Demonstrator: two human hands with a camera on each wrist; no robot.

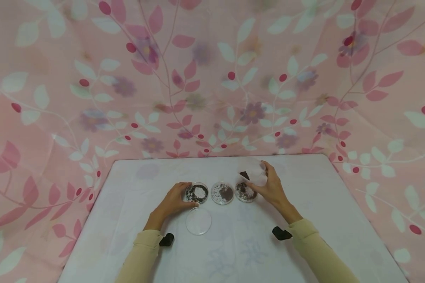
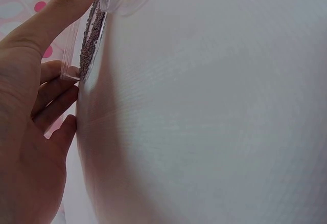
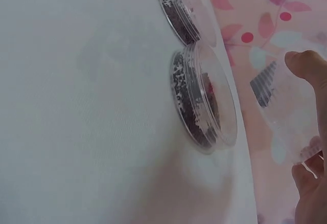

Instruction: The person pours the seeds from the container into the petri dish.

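Observation:
My left hand grips the rim of the leftmost petri dish, thumb at the near side and fingers at the far side. This dish holds dark granules with a white patch in the middle. Just in front of it lies a clear round lid. My right hand holds a clear plastic bag with a dark patch at one corner, raised over the far edge of the rightmost petri dish. That dish contains dark and white bits, and my fingers partly cover it.
Between the two hands stands a middle petri dish, also with dark and white bits. A white cloth covers the table. Floral pink fabric hangs behind it and at both sides. Black wrist mounts stick out from both sleeves.

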